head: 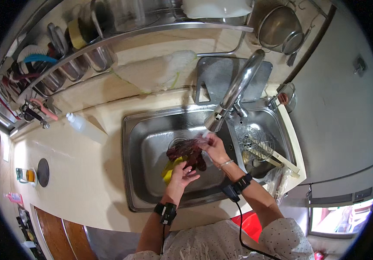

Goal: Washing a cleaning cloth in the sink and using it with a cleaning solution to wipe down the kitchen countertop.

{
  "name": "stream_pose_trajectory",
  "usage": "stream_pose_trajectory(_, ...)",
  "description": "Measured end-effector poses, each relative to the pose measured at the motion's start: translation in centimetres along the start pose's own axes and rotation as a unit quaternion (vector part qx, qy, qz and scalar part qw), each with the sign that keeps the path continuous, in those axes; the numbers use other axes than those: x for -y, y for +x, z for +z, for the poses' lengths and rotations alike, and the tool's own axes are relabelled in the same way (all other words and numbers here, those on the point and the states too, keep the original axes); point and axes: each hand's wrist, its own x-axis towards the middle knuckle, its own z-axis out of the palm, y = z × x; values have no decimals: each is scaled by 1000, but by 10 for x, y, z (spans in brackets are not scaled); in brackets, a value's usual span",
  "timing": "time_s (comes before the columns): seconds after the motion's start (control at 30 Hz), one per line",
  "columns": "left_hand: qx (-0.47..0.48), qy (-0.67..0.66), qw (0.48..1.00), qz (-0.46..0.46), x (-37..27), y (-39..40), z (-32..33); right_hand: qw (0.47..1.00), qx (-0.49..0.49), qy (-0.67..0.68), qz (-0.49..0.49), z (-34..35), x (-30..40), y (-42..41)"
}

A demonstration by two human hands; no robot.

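Note:
Over the large stainless steel sink (144,191), my right hand (214,148) has its fingers on the upper right end of a dark red, wet, limp item (191,151), whose exact kind I cannot tell. Water from the chrome faucet (238,87) runs beside those fingers. My left hand (181,175) is palm up with its fingers spread, just below the dark red item and next to a yellow thing (170,169) that lies partly under it. Whether the left fingertips touch either one is unclear.
A smaller basin at the right holds a wire rack (254,143) and pale strips (279,156). Behind the faucet leans a grey cutting board (219,74). A translucent bottle (87,128) lies left of the sink, near a dark round disc (43,172). A dish rack (141,31) hangs above.

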Motion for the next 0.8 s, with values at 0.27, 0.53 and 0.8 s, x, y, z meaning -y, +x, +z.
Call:
stream_pose_trajectory(0.27, 17, -99, 995, -5, -1, 1, 15, 993, 9, -94, -68, 3, 52, -36)
stream_pose_trajectory(0.53, 44, -201, 978, -24, -12, 14, 52, 977, 169, -112, -60, -1, 102, -83)
stream_pose_trajectory(0.8, -23, -181, 981, -66, -9, 59, 29, 995, 71, 69, 18, -25, 106, -59)
